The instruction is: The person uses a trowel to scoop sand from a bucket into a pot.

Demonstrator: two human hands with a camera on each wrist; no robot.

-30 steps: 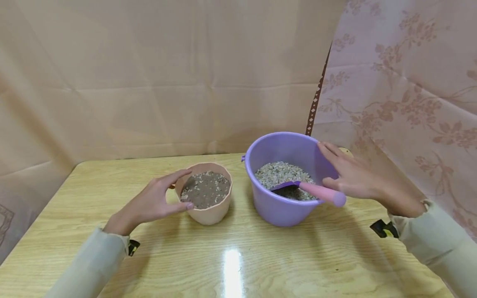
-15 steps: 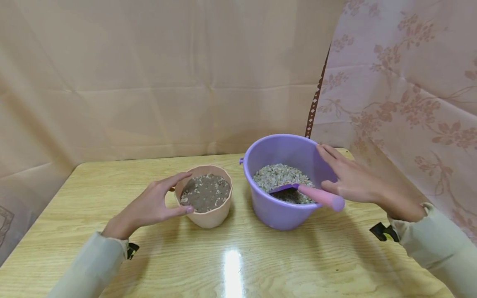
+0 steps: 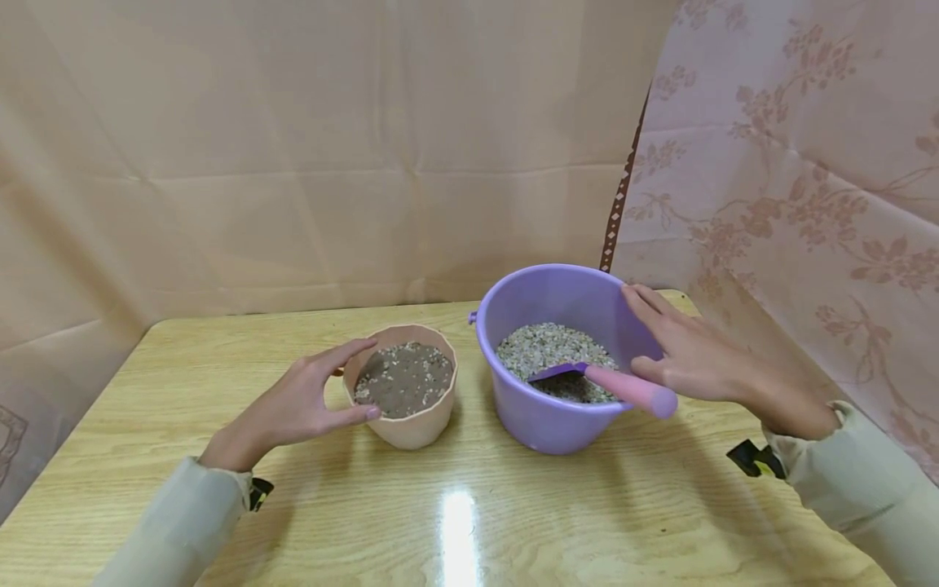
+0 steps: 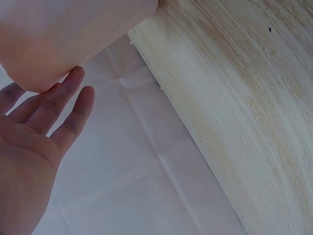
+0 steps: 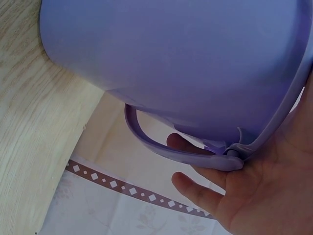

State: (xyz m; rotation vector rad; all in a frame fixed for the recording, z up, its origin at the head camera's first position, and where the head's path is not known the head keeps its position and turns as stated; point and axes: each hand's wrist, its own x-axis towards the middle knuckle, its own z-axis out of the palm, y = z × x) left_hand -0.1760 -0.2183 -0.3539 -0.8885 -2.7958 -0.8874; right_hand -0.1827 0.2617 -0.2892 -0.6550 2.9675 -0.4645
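My left hand (image 3: 304,399) is at the left side of a peach plant pot (image 3: 414,430) in the head view, thumb at the near rim and index finger at the far rim. Brown soil (image 3: 411,379) dotted with pale grit fills most of the pot. In the left wrist view, loosely spread fingers (image 4: 73,115) touch its side. My right hand (image 3: 689,350) rests at the right rim of a purple bucket (image 3: 550,424) holding pale gravel (image 3: 550,346). A trowel with a pink handle (image 3: 623,386) lies inside it, blade in the gravel, handle over the near rim.
Both containers stand on a wooden table (image 3: 352,522), a small gap between them. The bucket's carrying handle (image 5: 171,154) hangs on its far side near my right fingers. Beige cloth (image 3: 293,163) hangs behind, and flowered cloth (image 3: 792,204) at the right.
The bucket has shifted slightly left and nearer, with the trowel and my right hand. The pot has come slightly nearer too. During the last half second almost nothing moved.
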